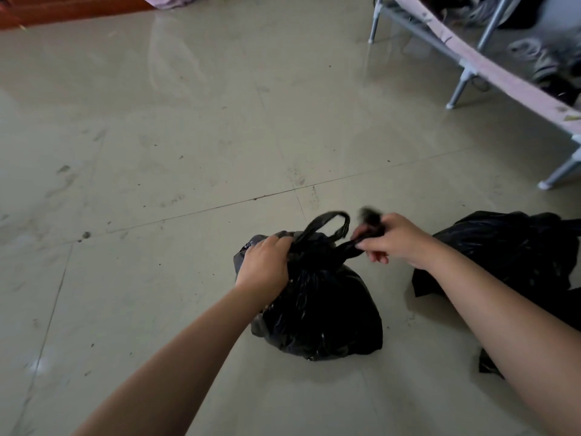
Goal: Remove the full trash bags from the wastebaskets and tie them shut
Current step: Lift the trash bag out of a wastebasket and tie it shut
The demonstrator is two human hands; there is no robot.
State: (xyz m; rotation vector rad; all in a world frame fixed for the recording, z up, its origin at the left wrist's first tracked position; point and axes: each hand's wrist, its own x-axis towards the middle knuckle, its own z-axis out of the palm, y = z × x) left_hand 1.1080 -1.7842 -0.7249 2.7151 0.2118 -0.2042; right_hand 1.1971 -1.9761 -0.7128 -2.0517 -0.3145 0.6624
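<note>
While the left hand [265, 267] and right hand [397, 239] grip the trash bag's [317, 306] handles, its knot is unfinished; beside the right hand, a second bag [509, 247] lies untied.

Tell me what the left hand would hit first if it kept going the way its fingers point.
Probably the raised handle loop of the black trash bag that the left hand grips; beyond it, the right hand pulling the other handle. Depth is unclear.

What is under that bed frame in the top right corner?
Under the bed frame lie shoes and dark, blurred items on the tiled floor. Anything further back is hidden by the frame and image edge.
</note>
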